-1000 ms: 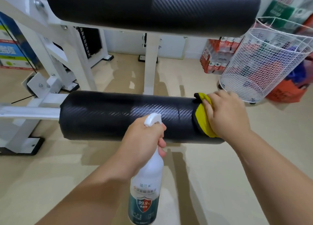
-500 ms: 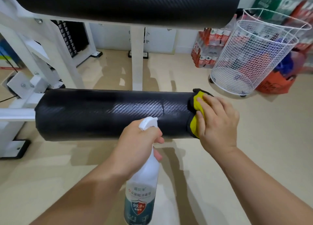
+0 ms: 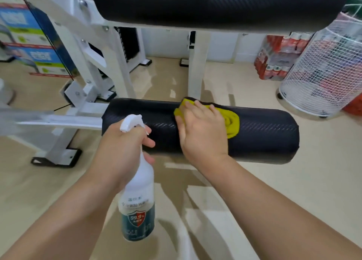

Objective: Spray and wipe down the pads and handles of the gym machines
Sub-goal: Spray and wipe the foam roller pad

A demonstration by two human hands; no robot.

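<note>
Nearest, the left hand [image 3: 121,148] has its grip clamped round the neck of the spray bottle [image 3: 137,201], nozzle towards the lower roller pad [image 3: 264,134]. Beyond, the right hand [image 3: 201,130], grip apart, presses the yellow cloth [image 3: 232,122] on the pad's middle; a second ago it sat at the right end, so the wipe is travelling left, with the far upper pad [image 3: 195,3] probably still due

Your view was brightly, evenly lit. The floor [image 3: 313,171] showed pale glare and soft shadows. Wide-angle distortion bent the edges; motion blur smeared the white frame bar [image 3: 49,119] at left.
</note>
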